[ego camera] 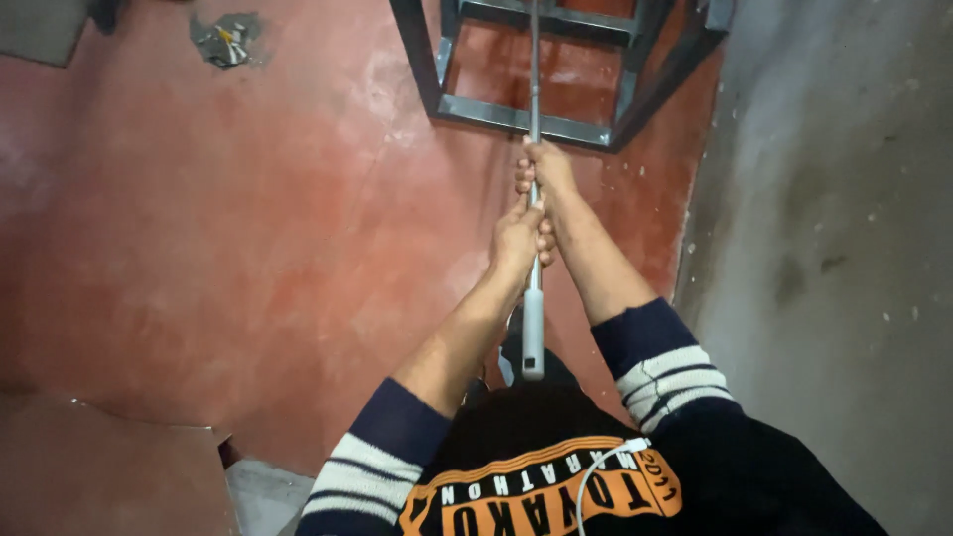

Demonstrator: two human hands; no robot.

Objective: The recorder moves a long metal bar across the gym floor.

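Red-painted floor (248,228) spreads wide to the left of a long grey metal pole (534,248), bare apart from a crumpled scrap of litter (226,42) far off to the pole's upper left and a brown sheet edge (99,467) well below and left of it. To the right of the pole the room is tight: a grey concrete wall (834,248) rises close by, its foot meeting the floor in a line just right of the forearms. Beyond the pole's far end stands a square frame of dark steel tubing (516,117), and the pole passes over its near rail into the opening; whether the tip touches anything inside is out of sight. Both arms reach forward nearly straight, striped navy sleeves pushed up to the elbows. The right hand (544,171) is clenched round the pole higher up, just short of the frame's near rail, and the left hand (518,238) is wrapped round it directly below, the two touching. The pole's thicker pale handle end (533,337) hangs free close to the person's dark shirt (556,467).
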